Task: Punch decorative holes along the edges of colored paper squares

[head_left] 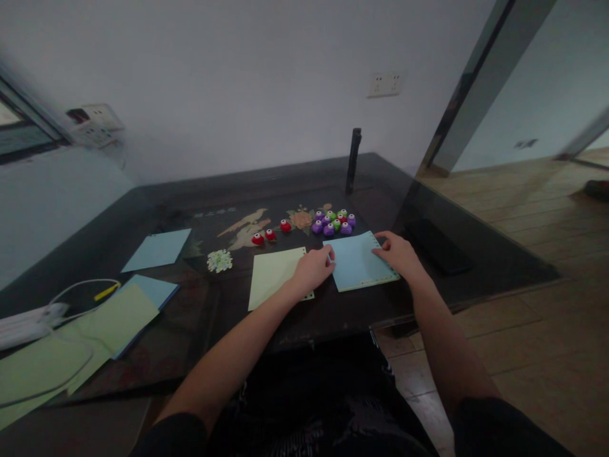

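A stack of square paper with a light blue sheet on top (360, 260) lies in front of me, small holes or marks along its right and bottom edges. My left hand (314, 271) is closed, its fingertips at the stack's left edge. On the opposite side my right hand (398, 252) pinches the right edge between thumb and fingers. Partly beneath my left hand lies a pale yellow-green sheet (272, 273) with similar marks down its right side. Beyond the papers sit several small purple, green and red eye-topped pieces (329, 223), with red ones (271, 235) further left.
The dark table (228, 343) carries a heap of tiny pale pieces (219, 261), a blue sheet (159, 249), larger yellow-green paper (71, 346) and a white power strip with cable (28, 325). A black upright post (353, 160) stands at the back; a dark flat object (438, 246) lies right.
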